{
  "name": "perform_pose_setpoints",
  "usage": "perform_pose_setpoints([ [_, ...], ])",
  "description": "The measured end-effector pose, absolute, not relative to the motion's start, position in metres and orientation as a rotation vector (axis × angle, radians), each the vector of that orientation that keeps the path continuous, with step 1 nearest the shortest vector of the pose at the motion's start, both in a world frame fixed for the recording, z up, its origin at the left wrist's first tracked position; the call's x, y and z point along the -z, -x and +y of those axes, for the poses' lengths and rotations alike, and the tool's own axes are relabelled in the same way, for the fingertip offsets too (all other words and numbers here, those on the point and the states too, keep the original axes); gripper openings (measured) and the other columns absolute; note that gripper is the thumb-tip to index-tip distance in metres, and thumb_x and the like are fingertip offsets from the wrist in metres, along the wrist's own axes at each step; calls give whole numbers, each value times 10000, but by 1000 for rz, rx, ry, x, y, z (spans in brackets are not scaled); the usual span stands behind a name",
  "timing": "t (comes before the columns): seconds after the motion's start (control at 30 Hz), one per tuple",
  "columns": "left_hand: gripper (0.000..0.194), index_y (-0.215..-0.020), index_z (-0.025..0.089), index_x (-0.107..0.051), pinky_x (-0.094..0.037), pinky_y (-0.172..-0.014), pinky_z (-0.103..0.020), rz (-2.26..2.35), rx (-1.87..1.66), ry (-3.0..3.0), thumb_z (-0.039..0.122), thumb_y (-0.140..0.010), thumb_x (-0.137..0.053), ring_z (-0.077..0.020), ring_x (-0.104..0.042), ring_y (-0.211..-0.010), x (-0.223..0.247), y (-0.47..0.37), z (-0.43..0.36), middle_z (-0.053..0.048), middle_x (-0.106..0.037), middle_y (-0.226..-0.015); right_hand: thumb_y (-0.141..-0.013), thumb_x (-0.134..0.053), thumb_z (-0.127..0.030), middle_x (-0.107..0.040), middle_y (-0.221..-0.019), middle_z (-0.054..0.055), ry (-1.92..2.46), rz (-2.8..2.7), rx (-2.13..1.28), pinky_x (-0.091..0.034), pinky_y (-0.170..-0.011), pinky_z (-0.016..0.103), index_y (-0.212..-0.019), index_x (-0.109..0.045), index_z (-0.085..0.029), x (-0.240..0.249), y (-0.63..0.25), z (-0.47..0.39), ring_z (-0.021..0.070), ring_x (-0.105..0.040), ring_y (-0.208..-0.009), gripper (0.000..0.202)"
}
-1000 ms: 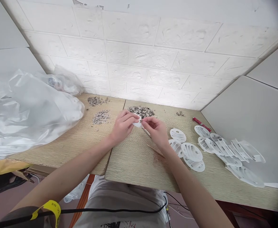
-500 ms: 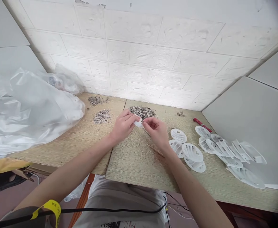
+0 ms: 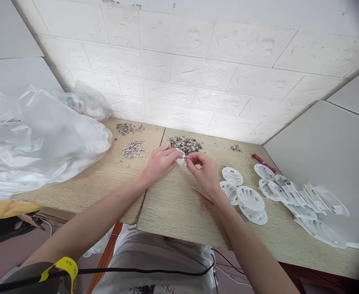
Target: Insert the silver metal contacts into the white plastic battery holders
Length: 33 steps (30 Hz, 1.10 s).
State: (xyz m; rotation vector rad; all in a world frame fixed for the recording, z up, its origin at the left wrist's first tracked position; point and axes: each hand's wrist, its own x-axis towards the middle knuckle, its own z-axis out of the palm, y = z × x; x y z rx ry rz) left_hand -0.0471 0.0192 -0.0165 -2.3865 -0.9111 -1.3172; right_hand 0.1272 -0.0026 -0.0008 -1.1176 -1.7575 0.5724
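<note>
My left hand grips a round white plastic cover by its left side, mostly hiding it. At the cover's right edge, the thumb and forefinger of my right hand pinch a tiny metal piece, its exact shape too small to make out. Just behind both hands lies a heap of small metal pieces. A thin wooden stick rests under my right wrist. Several more white plastic covers overlap on the table right of my right forearm.
A large clear plastic bag fills the left side. Two smaller metal heaps lie left of the table seam. At the far right, another row of white covers leans near a red tube. A black cable crosses my lap.
The view has shifted slightly. My right hand keeps its pinch at the cover's edge, and the cover is turned a little more upright. Both hands stay in nearly the same place.
</note>
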Motion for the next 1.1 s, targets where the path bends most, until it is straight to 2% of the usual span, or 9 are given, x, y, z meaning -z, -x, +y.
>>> perform_pose_setpoints([
  [0.4, 39, -839, 175, -657, -414, -596, -258, -863, 1311, 2385, 188, -857, -624, -134, -517, -655, 16, 49, 21, -4, -756, -884, -804, -567, -219, -677, -767, 30, 1093, -1783, -552, -466, -632, 270, -764, -651, -182, 0, -129, -3, 138, -575, -660, 100],
  [0.6, 85, -825, 185, -663, -414, -605, -269, -901, 1273, 2416, 204, -873, -595, -136, -524, -657, 16, 48, 21, -11, -750, -856, -815, -557, -232, -666, -764, 26, 1074, -1839, -534, -470, -661, 286, -771, -655, -197, 1, -130, -4, 146, -584, -675, 113],
  [0.8, 134, -807, 185, -634, -424, -637, -280, -956, 1274, 2471, 144, -881, -530, -152, -538, -725, 15, 46, 20, -31, -738, -883, -790, -573, -259, -668, -763, 28, 1115, -1757, -651, -473, -639, 283, -769, -647, -190, -1, -130, -1, 144, -578, -674, 103],
  [0.97, 128, -808, 183, -616, -430, -641, -281, -951, 1310, 2473, 157, -893, -523, -154, -537, -748, 15, 45, 20, -39, -733, -888, -782, -595, -270, -646, -755, 22, 1100, -1707, -695, -458, -631, 275, -754, -634, -180, -3, -132, 1, 131, -552, -661, 102],
  [1.1, 169, -774, 180, -610, -437, -655, -277, -946, 1312, 2513, 106, -882, -503, -151, -545, -759, 15, 46, 20, -34, -734, -868, -770, -631, -296, -628, -740, 11, 1089, -1488, -797, -440, -612, 263, -795, -636, -172, -5, -138, 4, 116, -531, -640, 126],
])
